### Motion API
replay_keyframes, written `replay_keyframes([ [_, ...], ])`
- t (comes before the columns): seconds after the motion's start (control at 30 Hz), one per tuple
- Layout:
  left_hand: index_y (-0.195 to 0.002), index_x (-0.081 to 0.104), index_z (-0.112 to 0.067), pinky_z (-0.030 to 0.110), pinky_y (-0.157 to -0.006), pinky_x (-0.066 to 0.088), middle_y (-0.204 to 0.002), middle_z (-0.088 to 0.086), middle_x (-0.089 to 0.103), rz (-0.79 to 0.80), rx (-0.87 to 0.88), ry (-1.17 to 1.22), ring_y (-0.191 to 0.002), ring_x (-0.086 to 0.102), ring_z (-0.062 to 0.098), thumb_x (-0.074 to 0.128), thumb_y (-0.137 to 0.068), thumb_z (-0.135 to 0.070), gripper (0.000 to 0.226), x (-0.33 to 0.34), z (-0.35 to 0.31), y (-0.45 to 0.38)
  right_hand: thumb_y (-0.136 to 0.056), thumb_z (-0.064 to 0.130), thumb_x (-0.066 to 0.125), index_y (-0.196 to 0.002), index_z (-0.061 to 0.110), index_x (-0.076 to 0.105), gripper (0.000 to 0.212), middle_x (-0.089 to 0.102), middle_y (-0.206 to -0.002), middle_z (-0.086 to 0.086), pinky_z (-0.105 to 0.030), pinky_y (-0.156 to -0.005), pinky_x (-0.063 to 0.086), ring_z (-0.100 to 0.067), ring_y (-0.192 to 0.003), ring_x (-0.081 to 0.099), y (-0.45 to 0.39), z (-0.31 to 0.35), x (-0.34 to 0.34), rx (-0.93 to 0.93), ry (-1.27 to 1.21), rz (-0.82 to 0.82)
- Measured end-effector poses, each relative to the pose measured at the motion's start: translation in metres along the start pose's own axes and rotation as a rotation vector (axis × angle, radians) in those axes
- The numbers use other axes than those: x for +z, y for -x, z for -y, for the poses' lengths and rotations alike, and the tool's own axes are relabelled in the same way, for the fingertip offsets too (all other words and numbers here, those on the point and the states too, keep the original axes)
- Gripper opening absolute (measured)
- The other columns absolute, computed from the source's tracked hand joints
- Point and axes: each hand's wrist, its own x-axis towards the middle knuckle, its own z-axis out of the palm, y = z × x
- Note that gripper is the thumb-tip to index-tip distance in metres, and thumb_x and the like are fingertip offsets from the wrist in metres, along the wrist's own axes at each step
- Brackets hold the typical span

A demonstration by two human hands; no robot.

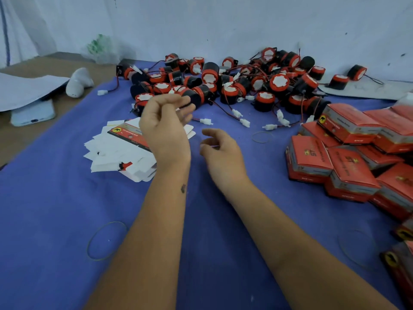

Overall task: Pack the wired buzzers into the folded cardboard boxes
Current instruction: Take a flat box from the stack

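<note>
Nearest the camera, two bare forearms are reaching forward over a blue cloth (55,209) that is covering the worktop, with a thin rubber band (105,241) lying on it beside the left arm. The right hand (220,151) is hovering just above the cloth with its fingers loosely curled; its grip is released and holding nothing. The left hand (164,125) is raised a little farther out, fingers relaxed and slightly bent, its grip likewise released, hanging above the near edge of the buzzer pile. Under and to the left of that hand, a stack of flat unfolded box blanks (118,151) is lying fanned out, white sides mostly up, with one red printed face showing. At the right, a heap of closed red cardboard boxes (348,162) is sitting on the cloth, stacked unevenly and running out of view. Another rubber band (262,137) is lying between the hands and those boxes. Farther back, the wired buzzers (223,83), black cylinders with red rims and white faces, are lying in a loose pile, their red and black leads ending in white connectors (244,122) that are trailing toward the hands. At the far left, off the cloth, a phone (33,114) is resting under a white sheet (29,88), beside a white rounded object (78,82). A pale wall (223,23) is standing behind everything.
</note>
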Motion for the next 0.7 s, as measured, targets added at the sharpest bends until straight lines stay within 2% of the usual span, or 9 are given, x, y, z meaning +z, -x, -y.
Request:
replay_keyframes([
  [0.03, -0.077, 0.062, -0.012, 0.027, -0.066, 0.055, -0.081, 0.008, 0.072, -0.011, 0.042, -0.008, -0.079, 0.073, 0.025, 0.038, -0.091, 0.008, 0.034, -0.002, -0.002, -0.004, -0.092, 0.006, 0.051, -0.129, 0.021, 0.056, 0.040, 0.059, -0.114, 0.001, -0.019, -0.073, 0.048, -0.009, -0.089, 0.055, 0.002, -0.001, 0.002, -0.100, 0.141, -0.008],
  [0.2, -0.076, 0.061, -0.010, 0.028, -0.066, 0.055, -0.078, 0.010, 0.071, -0.218, 0.033, 0.026, -0.073, 0.072, 0.023, 0.038, -0.087, 0.008, 0.031, -0.016, -0.012, -0.017, -0.087, 0.009, 0.058, -0.137, 0.019, 0.054, 0.051, 0.046, -0.146, 0.000, -0.036, -0.108, 0.029, -0.021, -0.133, 0.037, 0.010, -0.002, 0.015, -0.582, 0.579, 0.184],
  [0.27, -0.072, 0.060, -0.012, 0.028, -0.065, 0.053, -0.075, 0.010, 0.068, -0.266, 0.089, 0.030, -0.070, 0.069, 0.022, 0.038, -0.085, 0.008, 0.032, -0.019, -0.015, -0.023, -0.088, 0.015, 0.059, -0.147, 0.022, 0.041, 0.062, 0.032, -0.157, 0.003, -0.037, -0.115, 0.017, -0.017, -0.145, 0.022, 0.011, -0.003, 0.021, -0.668, 0.667, 0.338],
  [0.33, -0.070, 0.059, -0.014, 0.027, -0.063, 0.052, -0.073, 0.008, 0.067, -0.289, 0.130, -0.003, -0.070, 0.066, 0.022, 0.038, -0.085, 0.006, 0.033, -0.022, -0.015, -0.025, -0.090, 0.025, 0.061, -0.149, 0.023, 0.035, 0.065, 0.027, -0.159, 0.007, -0.038, -0.117, 0.012, -0.013, -0.147, 0.017, 0.011, -0.002, 0.023, -0.662, 0.716, 0.443],
  [0.4, -0.070, 0.059, -0.016, 0.025, -0.063, 0.050, -0.073, 0.006, 0.067, -0.304, 0.129, -0.037, -0.070, 0.065, 0.019, 0.038, -0.086, 0.005, 0.033, -0.022, -0.014, -0.024, -0.090, 0.033, 0.061, -0.145, 0.022, 0.041, 0.060, 0.035, -0.153, 0.007, -0.039, -0.114, 0.016, -0.016, -0.140, 0.027, 0.013, -0.002, 0.023, -0.663, 0.803, 0.421],
  [0.47, -0.070, 0.059, -0.017, 0.024, -0.063, 0.049, -0.071, 0.004, 0.066, -0.294, 0.125, -0.065, -0.069, 0.064, 0.016, 0.038, -0.086, 0.004, 0.034, -0.018, -0.011, -0.022, -0.089, 0.034, 0.059, -0.137, 0.019, 0.049, 0.051, 0.047, -0.137, 0.003, -0.041, -0.106, 0.023, -0.021, -0.123, 0.039, 0.013, -0.001, 0.023, -0.705, 0.897, 0.319],
  [0.57, -0.072, 0.060, -0.019, 0.022, -0.064, 0.048, -0.068, -0.001, 0.064, -0.203, 0.208, -0.166, -0.067, 0.061, 0.013, 0.038, -0.085, 0.002, 0.033, -0.012, -0.008, -0.015, -0.089, 0.025, 0.054, -0.117, 0.016, 0.060, 0.030, 0.052, -0.115, -0.001, -0.040, -0.097, 0.031, -0.022, -0.101, 0.044, 0.010, -0.004, 0.024, -0.702, 0.966, 0.222],
  [0.67, -0.075, 0.060, -0.019, 0.024, -0.069, 0.050, -0.070, -0.006, 0.062, 0.003, 0.336, -0.287, -0.069, 0.059, 0.007, 0.038, -0.085, 0.001, 0.032, -0.006, -0.004, -0.003, -0.084, 0.007, 0.056, -0.086, 0.012, 0.066, 0.011, 0.059, -0.093, -0.004, -0.039, -0.080, 0.035, -0.027, -0.086, 0.049, 0.010, -0.001, 0.023, -0.638, 0.810, 0.216],
  [0.7, -0.075, 0.061, -0.018, 0.025, -0.070, 0.051, -0.071, -0.007, 0.062, 0.061, 0.366, -0.323, -0.071, 0.059, 0.007, 0.039, -0.085, 0.002, 0.031, -0.003, -0.003, 0.002, -0.082, 0.000, 0.057, -0.070, 0.014, 0.061, 0.019, 0.056, -0.078, -0.001, -0.037, -0.071, 0.034, -0.028, -0.079, 0.048, 0.008, 0.000, 0.018, -0.562, 0.685, 0.247],
])
